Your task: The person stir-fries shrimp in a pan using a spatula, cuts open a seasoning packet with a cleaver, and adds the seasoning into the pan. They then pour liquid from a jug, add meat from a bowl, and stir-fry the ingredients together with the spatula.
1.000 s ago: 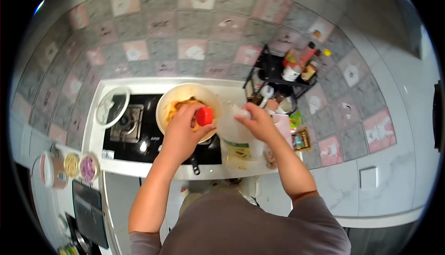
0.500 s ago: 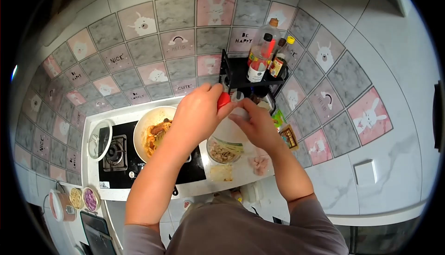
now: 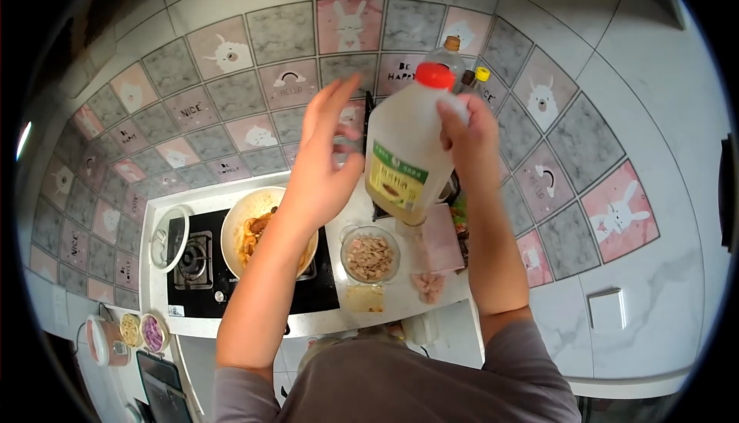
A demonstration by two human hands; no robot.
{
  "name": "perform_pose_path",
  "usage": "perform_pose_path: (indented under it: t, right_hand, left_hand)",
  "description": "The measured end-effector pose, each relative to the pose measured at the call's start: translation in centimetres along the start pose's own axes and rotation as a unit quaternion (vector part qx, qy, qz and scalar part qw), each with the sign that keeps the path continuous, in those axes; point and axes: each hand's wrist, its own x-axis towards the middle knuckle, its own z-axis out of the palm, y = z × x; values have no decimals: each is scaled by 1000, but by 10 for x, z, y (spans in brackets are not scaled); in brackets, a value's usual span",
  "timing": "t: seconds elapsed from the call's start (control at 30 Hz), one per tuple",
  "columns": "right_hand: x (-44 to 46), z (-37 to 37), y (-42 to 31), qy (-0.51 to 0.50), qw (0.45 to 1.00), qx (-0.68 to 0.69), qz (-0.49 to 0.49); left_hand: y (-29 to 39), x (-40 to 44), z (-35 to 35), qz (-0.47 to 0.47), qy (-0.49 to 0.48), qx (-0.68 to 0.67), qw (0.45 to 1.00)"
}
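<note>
A translucent plastic jug (image 3: 404,142) with a red cap and a green-and-yellow label hangs above the counter, with a little yellowish liquid at its bottom. My right hand (image 3: 469,127) grips it by the handle at its upper right side. My left hand (image 3: 327,161) is to the left of the jug, apart from it, fingers spread and holding nothing. Below the hands stands a glass bowl (image 3: 397,257) of pale brown sliced pieces. A white pan (image 3: 225,242) with reddish-brown food sits on the stove, partly hidden by my left forearm.
On the black gas stove (image 3: 208,292), a glass lid (image 3: 171,238) leans at the left. Bottles (image 3: 482,74) stand on a rack behind the jug. A pink box (image 3: 443,242) and crumpled pink item (image 3: 428,287) are right of the bowl. Small bowls (image 3: 153,334) sit at far left.
My left hand has let go of the red cap and moved left, its fingers opening. My right hand has moved up and right, and the jug stands more upright in view.
</note>
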Motion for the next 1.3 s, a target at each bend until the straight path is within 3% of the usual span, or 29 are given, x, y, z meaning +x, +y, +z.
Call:
perform_pose_path:
  t: [0.13,0.27,0.4,0.73,0.83,0.93,1.0,1.1,1.2,1.27,1.3]
  right_hand:
    - [45,19,-17,43,997,8,-70]
    - [83,46,-17,99,987,-68,-107]
    - [112,65,3,113,977,-116,-135]
    - [149,87,82,159,967,-123,-157]
    - [142,88,93,138,972,-145,-126]
    - [147,88,126,121,977,-137,-107]
    - [143,91,145,186,967,-144,-93]
    - [172,72,186,124,983,-99,-91]
    - [164,59,177,96,978,-156,-99]
    - [143,53,163,86,955,-272,-80]
    - [120,53,161,122,933,-300,-156]
  left_hand:
    - [-22,-40,-33,-55,18,32,998]
    - [-62,-103,-72,-77,68,46,994]
    - [-88,-176,-107,-177,143,87,970]
    - [-130,-326,-153,-270,266,98,920]
    - [-146,-354,-154,-299,256,195,898]
    - [-153,-369,-146,-350,247,203,880]
    - [-152,-372,-142,-364,231,216,876]
    - [-164,-383,-141,-365,207,236,876]
    - [-182,-397,-141,-353,175,264,880]
    - [-180,-394,-141,-415,163,215,869]
    - [-189,-401,-143,-423,157,182,873]
